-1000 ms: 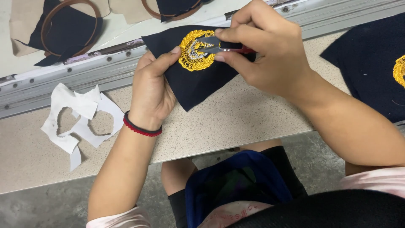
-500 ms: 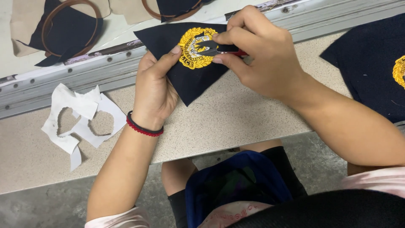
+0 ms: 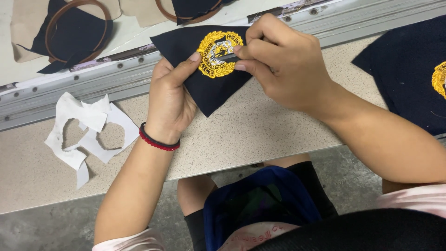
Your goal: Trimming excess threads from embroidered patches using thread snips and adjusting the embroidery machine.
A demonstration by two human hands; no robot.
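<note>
Since a second ago the dark cloth (image 3: 204,88) has been tipped a little, so its upper left corner now sticks out further over the metal rail (image 3: 93,83), and the right hand (image 3: 283,65) has slid slightly toward the gold badge (image 3: 216,53).

Far left on the speckled table (image 3: 260,135) lie white paper scraps (image 3: 88,132) with round holes cut out of them. Above them, past the rail, a wooden hoop (image 3: 76,28) sits on another dark piece of cloth.

The left hand (image 3: 169,100), a red and black band (image 3: 158,141) on its wrist, pinches the cloth from below, thumb pressed flat on the front just beside the badge. The cloth is held up off the table, tilted, point downward.

The right hand is curled tight, fingertips gripping a small dark tool (image 3: 227,56) whose tip touches the badge; what kind of tool, I cannot tell.

At the far right another dark cloth with a gold badge (image 3: 404,69) lies flat on the table. Below the table edge is a grey floor, and a blue bag (image 3: 260,204) rests in the person's lap.
</note>
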